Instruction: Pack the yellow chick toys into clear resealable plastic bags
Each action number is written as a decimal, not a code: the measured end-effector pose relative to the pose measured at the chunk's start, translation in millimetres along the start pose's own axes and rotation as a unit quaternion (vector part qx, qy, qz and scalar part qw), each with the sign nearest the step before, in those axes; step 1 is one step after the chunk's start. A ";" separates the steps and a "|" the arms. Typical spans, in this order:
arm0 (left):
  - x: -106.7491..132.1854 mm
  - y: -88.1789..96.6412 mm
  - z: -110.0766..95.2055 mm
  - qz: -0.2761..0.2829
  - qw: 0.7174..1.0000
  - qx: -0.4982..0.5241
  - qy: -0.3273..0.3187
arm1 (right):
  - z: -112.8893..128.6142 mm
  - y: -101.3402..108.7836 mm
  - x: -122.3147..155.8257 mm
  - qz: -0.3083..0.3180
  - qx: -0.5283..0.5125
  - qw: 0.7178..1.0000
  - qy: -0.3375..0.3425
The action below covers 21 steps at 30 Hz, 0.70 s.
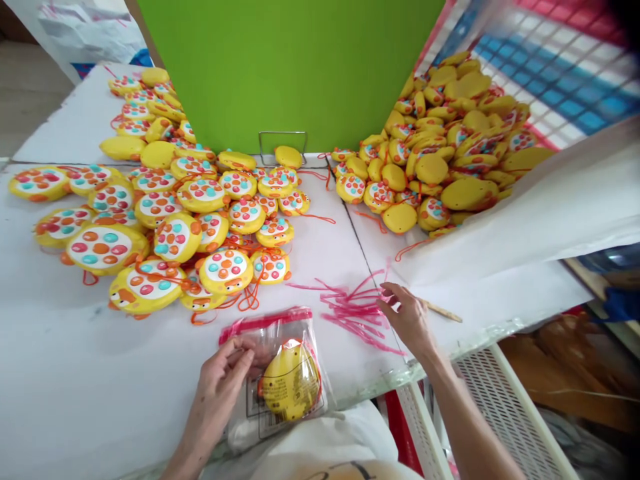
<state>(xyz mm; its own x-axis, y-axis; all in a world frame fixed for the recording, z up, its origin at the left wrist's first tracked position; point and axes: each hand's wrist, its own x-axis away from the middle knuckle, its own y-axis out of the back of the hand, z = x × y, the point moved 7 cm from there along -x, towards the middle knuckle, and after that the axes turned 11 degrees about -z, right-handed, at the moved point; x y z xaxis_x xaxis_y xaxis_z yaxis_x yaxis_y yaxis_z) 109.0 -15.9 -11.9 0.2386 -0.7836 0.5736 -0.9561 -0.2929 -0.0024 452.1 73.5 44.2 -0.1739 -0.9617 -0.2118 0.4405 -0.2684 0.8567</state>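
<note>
My left hand [215, 393] pinches the top edge of a clear plastic bag [273, 373] that lies on the white table [90, 373]. The bag has a pink-red strip along its mouth and holds a yellow round toy [291, 381]. My right hand [407, 320] rests at the end of a loose pile of pink plastic strips [355, 313], its fingertips among them. I cannot tell whether it holds one. A thin wooden stick [443, 310] lies just beyond that hand. Ahead, a large heap of yellow round toys [200, 207] with coloured buttons and orange cords spreads across the table.
A second heap of yellow toys [443, 147] lies on the right, against a green board [290, 67]. A wire stand [283, 147] stands at the board's foot. A white sheet [525, 233] drapes over the right side, and a perforated white crate [510, 413] sits below the table edge.
</note>
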 end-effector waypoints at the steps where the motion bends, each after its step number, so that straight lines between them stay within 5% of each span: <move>1: -0.2 0.1 0.4 -0.004 1.000 0.000 0.001 | -1.2 2.3 -1.2 -0.003 0.007 1.000 -0.001; 5: 1.2 -3.1 -2.5 0.002 1.000 0.005 0.002 | -0.5 23.6 -5.9 -0.012 -0.111 0.992 -0.065; 8: 3.1 -6.9 -6.7 0.018 1.000 0.016 -0.003 | 22.2 14.9 -0.6 0.113 -0.304 0.942 -0.090; 10: 3.7 -7.6 -7.6 0.020 1.000 0.020 -0.004 | 42.3 4.9 6.2 0.157 -0.291 0.943 -0.048; 14: 4.2 -6.4 -5.4 0.014 1.000 0.017 -0.013 | 78.0 -17.5 20.0 0.137 -0.178 0.974 0.023; 21: 3.4 -5.2 -2.7 -0.001 1.000 0.010 -0.013 | 111.2 -66.6 35.1 0.271 -0.193 0.943 0.009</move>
<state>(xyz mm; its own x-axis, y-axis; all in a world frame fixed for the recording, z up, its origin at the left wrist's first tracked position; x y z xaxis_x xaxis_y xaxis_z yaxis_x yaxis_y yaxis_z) 114.4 -15.6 -7.7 0.2457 -0.7962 0.5529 -0.9520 -0.3057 -0.0173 318.6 63.9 32.0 0.1816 -0.9634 0.1972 0.7486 0.2655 0.6076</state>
